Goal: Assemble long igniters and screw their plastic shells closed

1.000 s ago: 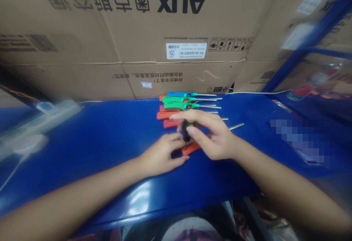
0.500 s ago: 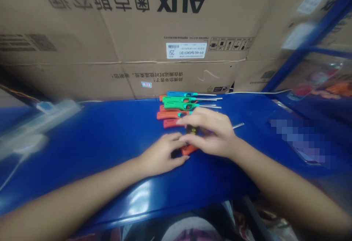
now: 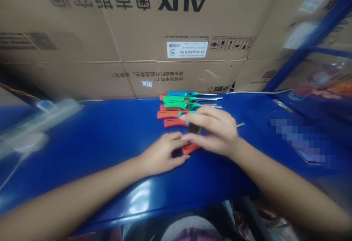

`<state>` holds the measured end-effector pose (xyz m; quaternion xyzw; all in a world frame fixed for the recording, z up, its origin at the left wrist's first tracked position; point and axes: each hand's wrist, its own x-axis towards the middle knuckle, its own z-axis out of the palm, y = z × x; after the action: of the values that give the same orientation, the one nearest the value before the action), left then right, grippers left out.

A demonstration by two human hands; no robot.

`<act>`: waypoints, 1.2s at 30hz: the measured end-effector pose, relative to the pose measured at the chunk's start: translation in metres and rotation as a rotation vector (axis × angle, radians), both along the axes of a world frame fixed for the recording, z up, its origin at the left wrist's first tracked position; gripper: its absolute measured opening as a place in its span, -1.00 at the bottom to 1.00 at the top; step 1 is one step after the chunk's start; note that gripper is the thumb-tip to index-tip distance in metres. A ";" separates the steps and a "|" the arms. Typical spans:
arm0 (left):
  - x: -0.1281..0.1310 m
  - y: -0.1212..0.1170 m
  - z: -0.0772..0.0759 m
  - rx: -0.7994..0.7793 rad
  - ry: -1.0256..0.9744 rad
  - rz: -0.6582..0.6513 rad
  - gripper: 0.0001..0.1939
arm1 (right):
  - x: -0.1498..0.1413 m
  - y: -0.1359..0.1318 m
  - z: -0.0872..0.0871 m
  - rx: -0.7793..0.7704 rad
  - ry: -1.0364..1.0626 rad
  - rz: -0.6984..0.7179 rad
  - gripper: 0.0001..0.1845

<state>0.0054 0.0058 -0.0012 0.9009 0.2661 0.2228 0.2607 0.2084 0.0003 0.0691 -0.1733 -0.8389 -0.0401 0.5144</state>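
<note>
An orange long-nosed gas lighter [image 3: 191, 148] lies on the blue tabletop, its middle hidden under my right hand. My left hand [image 3: 166, 153] is closed around its handle end, thumb and fingers on either side. Between the thumb and fingers of my right hand [image 3: 216, 130] is a small black piece with yellow marks [image 3: 195, 128], which looks like a label, just above the lighter. Behind the hands several more lighters lie side by side: a red one [image 3: 174, 123], an orange one [image 3: 167, 114], green ones [image 3: 173, 104] and a blue one [image 3: 176, 93], metal nozzles to the right.
A large cardboard box [image 3: 137, 32] stands along the table's back edge. On the left lie a white power strip [image 3: 55, 112] and a white plug [image 3: 31, 143] with its cable. To the right are a blurred-out flat object [image 3: 299, 142] and a blue metal frame [image 3: 308, 39].
My right hand has shifted slightly right, and the black piece in it has tilted and moved with it. My left hand stays in place on the orange lighter.
</note>
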 end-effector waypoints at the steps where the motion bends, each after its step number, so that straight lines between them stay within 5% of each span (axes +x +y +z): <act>1: 0.000 0.000 0.000 0.002 0.001 0.001 -0.81 | 0.000 -0.001 0.000 -0.028 -0.007 0.018 -0.72; 5: 0.000 0.001 0.000 0.019 0.000 -0.005 -0.78 | -0.003 -0.005 0.002 -0.199 -0.010 0.133 -0.66; 9: 0.000 0.001 0.000 0.019 -0.010 -0.006 -0.82 | -0.001 -0.002 0.000 -0.055 -0.011 0.016 -0.85; 12: 0.000 0.001 0.000 0.004 0.002 0.002 -0.84 | 0.003 0.000 -0.001 0.030 -0.044 -0.020 -0.79; 18: 0.001 0.001 0.002 0.024 -0.052 -0.023 -0.83 | -0.001 -0.006 0.002 -0.197 -0.104 0.115 -0.58; 25: 0.001 0.000 0.001 -0.013 -0.037 -0.012 -0.87 | 0.001 -0.002 -0.001 -0.025 -0.077 -0.057 -0.82; 31: 0.001 0.001 0.002 0.008 -0.048 -0.015 -0.82 | -0.001 -0.005 0.002 -0.184 -0.097 0.133 -0.60; 36: 0.000 0.000 0.001 -0.006 -0.030 -0.012 -0.76 | -0.002 -0.005 0.001 -0.121 -0.046 0.051 -0.79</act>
<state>0.0059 0.0059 -0.0006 0.8984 0.2572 0.2337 0.2686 0.2067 -0.0049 0.0698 -0.1815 -0.8556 0.0198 0.4843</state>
